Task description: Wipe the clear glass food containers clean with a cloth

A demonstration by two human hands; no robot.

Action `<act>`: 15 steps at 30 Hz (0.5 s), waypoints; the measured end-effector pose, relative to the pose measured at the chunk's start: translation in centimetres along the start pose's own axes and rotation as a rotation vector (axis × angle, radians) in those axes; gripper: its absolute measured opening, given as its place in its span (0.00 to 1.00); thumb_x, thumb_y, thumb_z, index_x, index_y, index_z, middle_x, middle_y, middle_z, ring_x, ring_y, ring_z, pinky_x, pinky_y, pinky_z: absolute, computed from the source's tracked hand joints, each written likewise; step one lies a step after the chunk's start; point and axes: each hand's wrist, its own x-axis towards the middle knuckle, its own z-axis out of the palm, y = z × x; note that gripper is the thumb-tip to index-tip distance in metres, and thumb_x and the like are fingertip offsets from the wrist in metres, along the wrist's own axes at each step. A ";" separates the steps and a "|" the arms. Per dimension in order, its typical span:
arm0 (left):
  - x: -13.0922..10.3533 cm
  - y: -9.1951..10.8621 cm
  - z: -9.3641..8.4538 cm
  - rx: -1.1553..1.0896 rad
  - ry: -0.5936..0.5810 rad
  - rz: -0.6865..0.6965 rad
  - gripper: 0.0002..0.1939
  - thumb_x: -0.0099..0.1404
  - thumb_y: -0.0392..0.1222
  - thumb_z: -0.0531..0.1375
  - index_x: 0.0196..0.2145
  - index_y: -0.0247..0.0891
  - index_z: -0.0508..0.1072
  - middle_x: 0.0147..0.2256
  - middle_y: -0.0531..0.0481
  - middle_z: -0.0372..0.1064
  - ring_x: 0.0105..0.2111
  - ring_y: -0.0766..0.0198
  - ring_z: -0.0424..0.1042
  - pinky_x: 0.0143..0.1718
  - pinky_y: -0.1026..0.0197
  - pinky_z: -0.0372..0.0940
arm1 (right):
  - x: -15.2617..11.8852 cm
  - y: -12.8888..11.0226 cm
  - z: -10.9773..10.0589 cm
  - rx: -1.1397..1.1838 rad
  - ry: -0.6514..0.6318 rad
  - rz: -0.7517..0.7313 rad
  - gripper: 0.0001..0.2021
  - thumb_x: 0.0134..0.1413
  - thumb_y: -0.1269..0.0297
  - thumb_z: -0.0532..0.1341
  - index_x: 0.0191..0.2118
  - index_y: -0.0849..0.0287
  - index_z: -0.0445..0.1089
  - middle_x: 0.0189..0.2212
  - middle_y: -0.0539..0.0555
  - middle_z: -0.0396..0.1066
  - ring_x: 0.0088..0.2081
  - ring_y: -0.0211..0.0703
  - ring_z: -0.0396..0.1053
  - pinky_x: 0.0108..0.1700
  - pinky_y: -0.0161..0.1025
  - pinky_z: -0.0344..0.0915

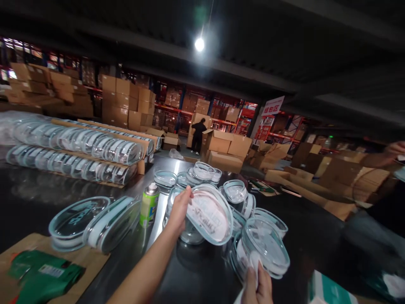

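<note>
My left hand (181,209) grips the upper left rim of a clear oval cosmetic case (211,214) with pale blue edging, tilted up above the table. Blurred lettering shows on its face. Lower right, my right hand (257,285) pinches a white tissue or cloth (254,261), its fingers closed. Just beyond that hand lies another clear oval case (265,242), on top of others. Several more clear cases (234,191) crowd the table behind the held one. A green spray can (149,206) stands left of my left hand.
Dark shiny table (126,266). On cardboard at lower left lies a green glue gun (47,272), with two clear cases (79,219) behind it. Rows of clear cases (85,143) fill the left. A teal-white box (330,289) sits front right. Another person's hand (395,150) enters at right.
</note>
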 end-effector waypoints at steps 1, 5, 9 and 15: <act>0.1 -0.2 0.0 -0.018 -0.005 -0.026 0.23 0.44 0.58 0.70 0.22 0.34 0.72 0.16 0.55 0.64 0.20 0.64 0.67 0.23 0.64 0.58 | -0.2 0.0 0.2 0.009 0.011 -0.010 0.33 0.50 0.38 0.58 0.47 0.68 0.69 0.49 0.67 0.66 0.54 0.62 0.61 0.59 0.56 0.53; 0.3 -0.6 0.0 -0.100 -0.002 -0.099 0.26 0.43 0.60 0.70 0.27 0.31 0.74 0.20 0.50 0.69 0.23 0.60 0.72 0.25 0.63 0.61 | -0.8 -0.4 0.7 0.036 0.061 -0.041 0.31 0.51 0.40 0.58 0.47 0.66 0.70 0.48 0.65 0.67 0.55 0.59 0.61 0.60 0.53 0.51; 0.4 -0.9 0.0 -0.148 0.031 -0.105 0.27 0.45 0.60 0.70 0.31 0.31 0.75 0.21 0.49 0.70 0.26 0.57 0.73 0.28 0.60 0.64 | -0.9 -0.9 0.6 0.023 0.054 -0.039 0.30 0.52 0.41 0.58 0.47 0.65 0.70 0.46 0.63 0.68 0.53 0.58 0.63 0.59 0.51 0.53; 0.6 -0.7 -0.2 -0.149 0.089 0.055 0.24 0.47 0.57 0.70 0.30 0.33 0.75 0.21 0.55 0.68 0.23 0.66 0.69 0.26 0.66 0.58 | -1.0 -0.9 0.8 0.033 0.058 -0.026 0.30 0.51 0.40 0.58 0.47 0.65 0.70 0.45 0.62 0.68 0.52 0.58 0.63 0.59 0.52 0.53</act>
